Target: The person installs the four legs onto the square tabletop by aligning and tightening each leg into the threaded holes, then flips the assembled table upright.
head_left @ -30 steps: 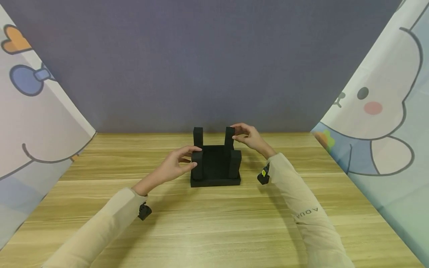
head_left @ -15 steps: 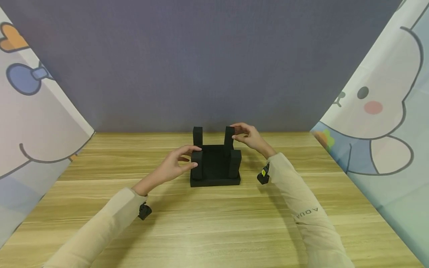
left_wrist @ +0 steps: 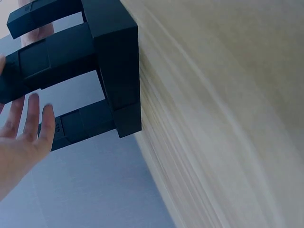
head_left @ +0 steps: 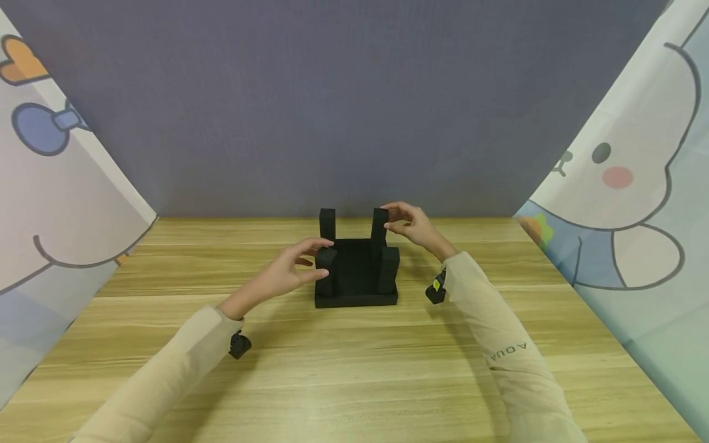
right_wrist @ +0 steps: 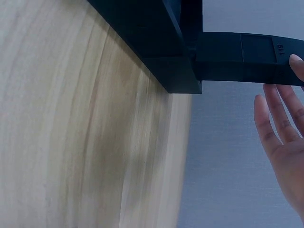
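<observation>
A black square base (head_left: 356,301) lies on the wooden table with several black posts standing upright at its corners, like a small upturned stool. My left hand (head_left: 288,271) pinches the top of the near left post (head_left: 325,280) between thumb and fingers. That post's top sits slightly twisted against the base. Across from it, my right hand (head_left: 414,226) holds the top of the far right post (head_left: 379,231). In the right wrist view, the thumb lies on this post (right_wrist: 259,57) beside a raised "119", fingers on its other side.
The near right post (head_left: 389,271) and far left post (head_left: 327,224) stand untouched. A grey partition (head_left: 354,111) rises behind the table (head_left: 332,375). Cartoon-printed curtains (head_left: 626,234) flank both sides. Small black wrist cameras (head_left: 239,346) hang below the sleeves.
The near left post's top has turned a little in my left hand, whose fingers shifted slightly with it. My right hand keeps its place on the far right post.
</observation>
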